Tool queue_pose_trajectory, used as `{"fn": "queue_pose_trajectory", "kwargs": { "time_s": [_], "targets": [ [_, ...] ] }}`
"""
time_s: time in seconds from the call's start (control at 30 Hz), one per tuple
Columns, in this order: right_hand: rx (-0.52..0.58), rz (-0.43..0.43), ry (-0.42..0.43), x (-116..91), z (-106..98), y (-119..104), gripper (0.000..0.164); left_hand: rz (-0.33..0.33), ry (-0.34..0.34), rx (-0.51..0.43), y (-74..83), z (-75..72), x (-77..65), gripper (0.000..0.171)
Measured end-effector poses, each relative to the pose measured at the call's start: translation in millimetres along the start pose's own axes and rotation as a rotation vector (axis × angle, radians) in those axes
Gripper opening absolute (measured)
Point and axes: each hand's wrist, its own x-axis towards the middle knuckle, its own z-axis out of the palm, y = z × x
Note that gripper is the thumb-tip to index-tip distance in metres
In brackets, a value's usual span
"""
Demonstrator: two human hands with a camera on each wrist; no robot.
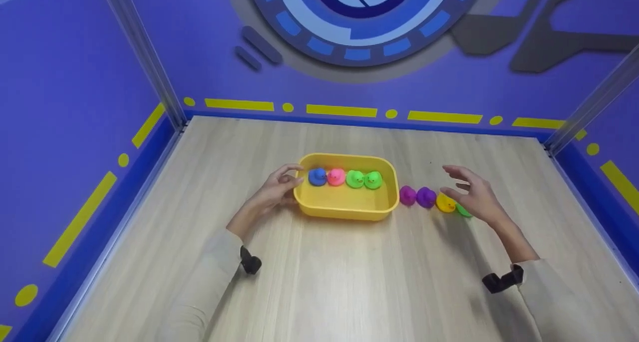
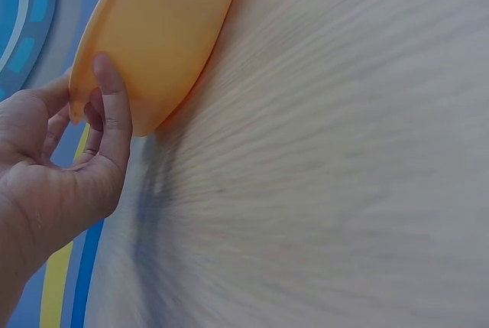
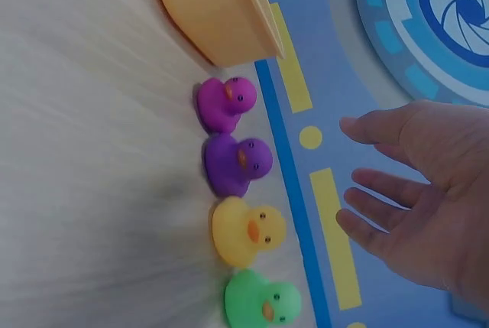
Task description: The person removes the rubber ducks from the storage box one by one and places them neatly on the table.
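Observation:
A yellow plastic tub (image 1: 344,213) stands on the table. Inside, along its far wall, sit a blue rubber duck (image 1: 317,177), a pink duck (image 1: 336,176) and two green ducks (image 1: 355,179). My left hand (image 1: 274,188) holds the tub's left end, thumb and fingers at its rim and outer wall. Right of the tub, a row runs from a magenta duck (image 3: 225,104) through a purple duck (image 3: 235,165) and a yellow duck (image 3: 246,232) to a green duck (image 3: 261,301). Above the row's right end hovers my right hand (image 1: 474,194), fingers spread, holding nothing; it partly covers the green duck in the head view.
The pale wooden table (image 1: 319,282) is enclosed by blue panels (image 1: 209,62) at the back and both sides. Metal posts (image 1: 145,52) stand at the rear corners. Each wrist carries a small black camera mount (image 1: 249,261).

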Motion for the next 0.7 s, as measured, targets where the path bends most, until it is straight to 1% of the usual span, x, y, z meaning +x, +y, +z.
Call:
{"fn": "queue_pose_trajectory", "kwargs": {
  "time_s": [0.17,0.3,0.47,0.57,0.7],
  "targets": [
    [0.033,-0.005,-0.031,9.1,8.3,-10.9,0.052,-0.012,0.008,0.009,0.6,0.6,0.5,0.040],
    [0.045,0.014,-0.054,16.8,15.0,-18.1,0.050,-0.003,0.006,0.019,1.7,1.1,0.6,0.043],
    [0.060,0.026,-0.083,24.6,25.6,-25.8,0.050,0.008,0.001,0.006,1.7,1.0,-0.3,0.045],
    [0.073,0.016,-0.093,29.2,32.2,-31.4,0.050,0.016,-0.004,-0.012,0.6,0.9,-0.3,0.044],
    [0.098,-0.001,-0.107,34.6,39.0,-38.3,0.050,0.018,-0.005,-0.011,-1.3,0.3,0.7,0.044]
  ]
}}
